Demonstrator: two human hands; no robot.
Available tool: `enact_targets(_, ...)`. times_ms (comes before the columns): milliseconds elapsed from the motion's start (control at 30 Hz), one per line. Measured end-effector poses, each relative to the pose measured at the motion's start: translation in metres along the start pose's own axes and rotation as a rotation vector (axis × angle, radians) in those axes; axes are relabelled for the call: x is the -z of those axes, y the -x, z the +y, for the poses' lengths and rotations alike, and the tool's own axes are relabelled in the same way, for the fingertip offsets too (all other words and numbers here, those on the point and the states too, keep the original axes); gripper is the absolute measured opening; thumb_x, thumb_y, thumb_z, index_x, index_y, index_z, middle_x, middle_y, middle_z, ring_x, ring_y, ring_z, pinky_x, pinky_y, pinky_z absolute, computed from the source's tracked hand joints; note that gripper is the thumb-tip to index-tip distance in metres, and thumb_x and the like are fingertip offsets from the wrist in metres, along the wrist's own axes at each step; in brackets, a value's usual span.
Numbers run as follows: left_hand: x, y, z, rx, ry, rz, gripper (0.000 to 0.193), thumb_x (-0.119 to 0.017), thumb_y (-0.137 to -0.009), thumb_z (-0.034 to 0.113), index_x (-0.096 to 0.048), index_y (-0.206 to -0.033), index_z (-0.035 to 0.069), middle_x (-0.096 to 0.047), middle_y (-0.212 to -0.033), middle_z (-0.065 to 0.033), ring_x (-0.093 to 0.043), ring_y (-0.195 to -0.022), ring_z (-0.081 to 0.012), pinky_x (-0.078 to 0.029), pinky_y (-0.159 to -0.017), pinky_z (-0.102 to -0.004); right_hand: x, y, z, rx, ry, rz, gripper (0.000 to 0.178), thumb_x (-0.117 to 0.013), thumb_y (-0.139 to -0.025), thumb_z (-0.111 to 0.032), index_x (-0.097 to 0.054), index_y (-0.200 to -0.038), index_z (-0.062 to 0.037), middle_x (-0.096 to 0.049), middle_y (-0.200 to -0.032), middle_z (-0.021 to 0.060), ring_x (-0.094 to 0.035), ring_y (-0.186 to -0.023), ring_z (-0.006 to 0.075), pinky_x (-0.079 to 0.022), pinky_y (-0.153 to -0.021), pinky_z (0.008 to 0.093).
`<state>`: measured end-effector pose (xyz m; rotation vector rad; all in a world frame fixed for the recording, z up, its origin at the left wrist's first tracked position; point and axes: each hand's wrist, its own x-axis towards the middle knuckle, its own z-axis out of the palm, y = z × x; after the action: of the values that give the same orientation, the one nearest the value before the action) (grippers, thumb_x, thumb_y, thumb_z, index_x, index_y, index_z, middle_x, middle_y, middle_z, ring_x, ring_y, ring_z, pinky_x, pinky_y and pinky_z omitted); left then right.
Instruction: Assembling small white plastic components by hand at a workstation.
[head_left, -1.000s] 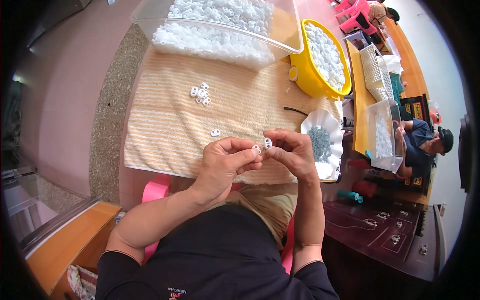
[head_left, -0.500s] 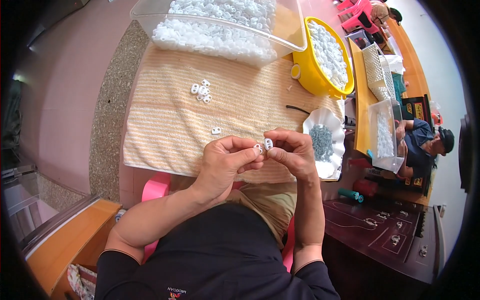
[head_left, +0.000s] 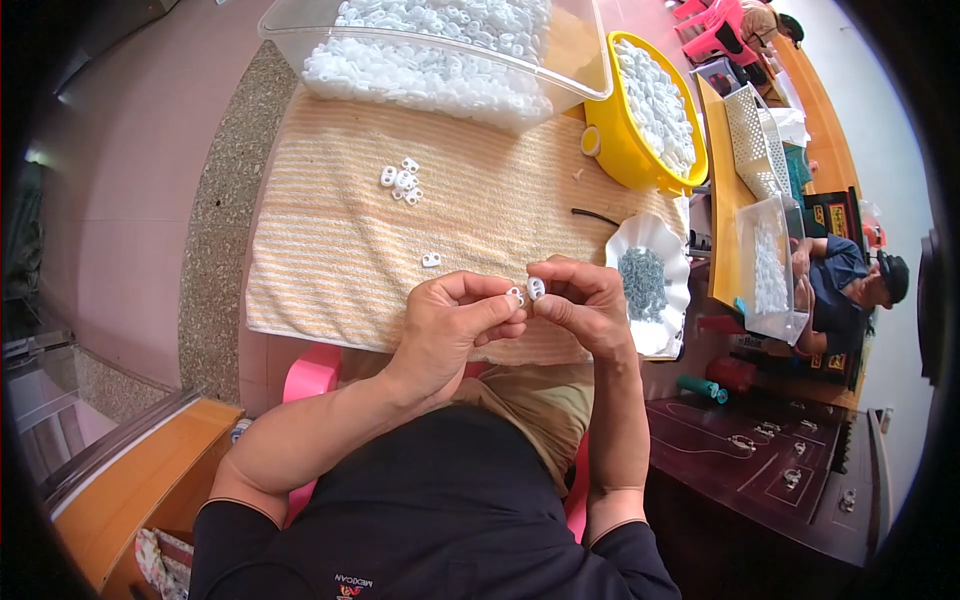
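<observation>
pinching a small white piece [head_left: 516, 295] between thumb and forefinger, the left hand [head_left: 455, 315] sat just beside the right hand [head_left: 590, 305], whose thumb and forefinger gripped an oval white piece [head_left: 536, 288]. both pieces were held up over the near part of the striped towel [head_left: 330, 250], close together — whether they touched, couldn't tell.

main risk, as judged: only edges of tiny, smooth-looking parts were gripped, so an uneven squeeze or thumb slip could have popped one onto the towel or into the lap. misalignment was likely too, since fingertips hid some of the left piece.

the oval piece had its long axis running roughly away from the person, slightly tilted, broad holed face up to the camera. the left piece's axis was hard to read — partly under the thumb, exposed end pointing forward.

farther out, a lone white piece [head_left: 431, 260] lay flat, long axis about left to right. beyond it, a cluster of white pieces [head_left: 404, 182] lay at mixed angles. a scalloped dish [head_left: 677, 300] of grey bits [head_left: 642, 282] stood near the right hand; a careless sideways swing could have knocked it. past these, a clear bin [head_left: 578, 85] and yellow tub [head_left: 618, 160] held heaped white parts.
</observation>
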<state>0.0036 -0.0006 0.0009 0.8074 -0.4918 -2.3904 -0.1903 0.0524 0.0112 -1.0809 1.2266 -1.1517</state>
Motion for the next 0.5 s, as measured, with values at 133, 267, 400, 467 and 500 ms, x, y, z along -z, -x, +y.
enact_targets(133,0.0001,0.0001,0.0001,-0.001,0.002,0.000,0.014,-0.064,-0.087,0.002,-0.061,-0.100,-0.001,-0.066,-0.090,-0.0109,-0.066,-0.077,-0.0161,-0.057,-0.073,-0.0273,-0.0008,-0.0005,-0.0002,0.020,-0.014,-0.018,0.031,-0.067,-0.082,0.005,-0.062,-0.113,0.0056,-0.062,-0.097,0.0082,-0.061,-0.088,0.0136,-0.051,-0.076,0.0246)
enact_targets(267,0.0005,-0.0003,-0.0004,0.003,0.002,0.002,0.013,-0.064,-0.086,0.002,-0.061,-0.099,-0.001,-0.066,-0.090,-0.0111,-0.066,-0.077,-0.0159,-0.057,-0.073,-0.0273,0.0004,0.0003,-0.0001,0.010,-0.001,-0.027,0.031,-0.067,-0.082,0.005,-0.062,-0.113,0.0059,-0.061,-0.097,0.0085,-0.061,-0.087,0.0135,-0.050,-0.075,0.0242)
enact_targets(400,0.0003,-0.0002,-0.0007,0.009,-0.012,0.003,0.013,-0.064,-0.086,0.002,-0.061,-0.099,-0.001,-0.066,-0.090,-0.0106,-0.066,-0.077,-0.0155,-0.057,-0.072,-0.0272,0.0006,0.0001,0.0002,0.018,0.014,-0.040,0.031,-0.067,-0.082,0.005,-0.061,-0.113,0.0062,-0.061,-0.098,0.0088,-0.060,-0.088,0.0136,-0.049,-0.076,0.0242)
enact_targets(467,0.0003,-0.0002,-0.0008,0.009,-0.018,0.002,0.013,-0.064,-0.086,0.002,-0.061,-0.099,-0.001,-0.066,-0.089,-0.0104,-0.066,-0.076,-0.0154,-0.057,-0.072,-0.0272,-0.0007,0.0002,-0.0004,0.020,0.011,-0.037,0.031,-0.067,-0.082,0.005,-0.061,-0.113,0.0062,-0.061,-0.098,0.0089,-0.060,-0.088,0.0137,-0.049,-0.076,0.0244)
enact_targets(500,0.0002,-0.0003,-0.0007,0.011,-0.020,0.005,0.013,-0.064,-0.086,0.002,-0.061,-0.099,-0.001,-0.066,-0.089,-0.0103,-0.066,-0.076,-0.0154,-0.057,-0.072,-0.0272,-0.0013,0.0002,-0.0008,0.022,0.009,-0.033,0.031,-0.067,-0.083,0.005,-0.062,-0.113,0.0062,-0.061,-0.098,0.0089,-0.060,-0.089,0.0138,-0.049,-0.077,0.0245)
